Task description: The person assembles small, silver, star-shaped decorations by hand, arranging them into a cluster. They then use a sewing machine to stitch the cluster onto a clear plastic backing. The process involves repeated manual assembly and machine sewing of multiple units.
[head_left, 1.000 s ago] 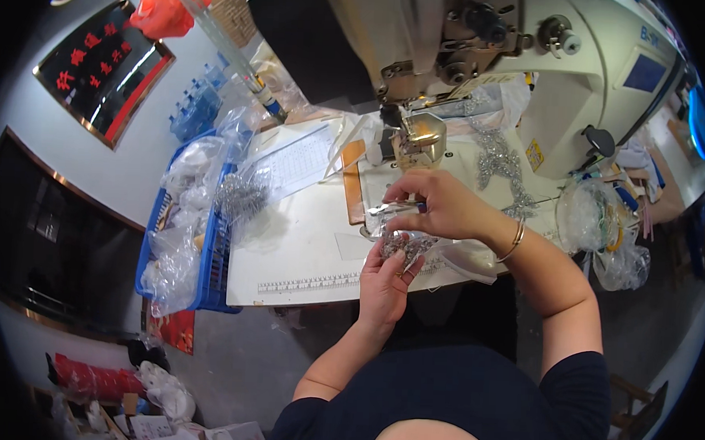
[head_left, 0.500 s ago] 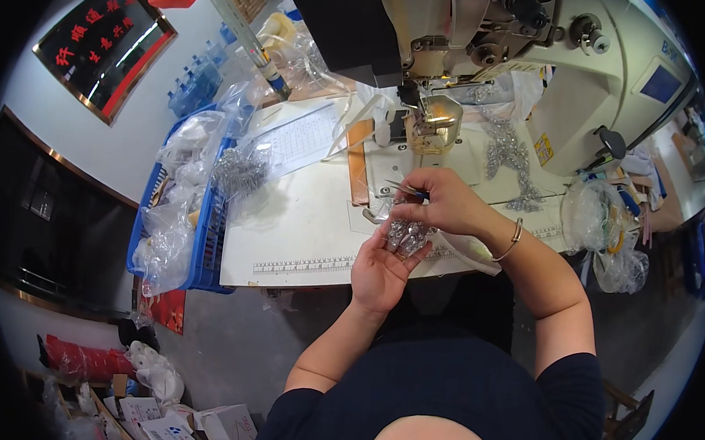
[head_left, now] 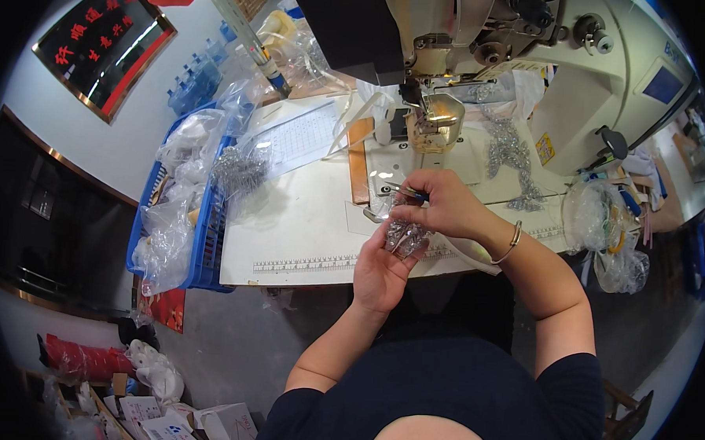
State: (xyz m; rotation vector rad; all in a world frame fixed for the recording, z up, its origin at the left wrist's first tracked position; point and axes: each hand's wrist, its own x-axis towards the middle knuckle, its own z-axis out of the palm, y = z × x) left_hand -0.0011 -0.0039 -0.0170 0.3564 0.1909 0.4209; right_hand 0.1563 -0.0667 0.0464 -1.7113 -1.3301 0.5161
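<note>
Just in front of the sewing machine (head_left: 435, 125), both hands meet over a cluster of glittering silver beaded trim (head_left: 405, 236). My left hand (head_left: 380, 278) is palm up, its fingers curled round the trim from below. From above, my right hand (head_left: 444, 202) is closed, with small pointed snips (head_left: 399, 189) in it, tips toward the left. Its fingertips touch the upper end of the trim, and the exact grip there is hidden. More silver beaded trim (head_left: 508, 160) lies on the machine bed to the right of the needle area.
A blue basket (head_left: 208, 249) of clear plastic bags stands against the table's left edge. A silver heap (head_left: 240, 172) and a printed sheet (head_left: 305, 139) lie on the white table (head_left: 273, 232). A brown strip (head_left: 358, 161) sits left of the machine. Clear bags (head_left: 596, 219) hang at right.
The trim in my left hand has shifted and tilted slightly, and the left fingers have moved a little. My right hand stays almost in place with the snips.
</note>
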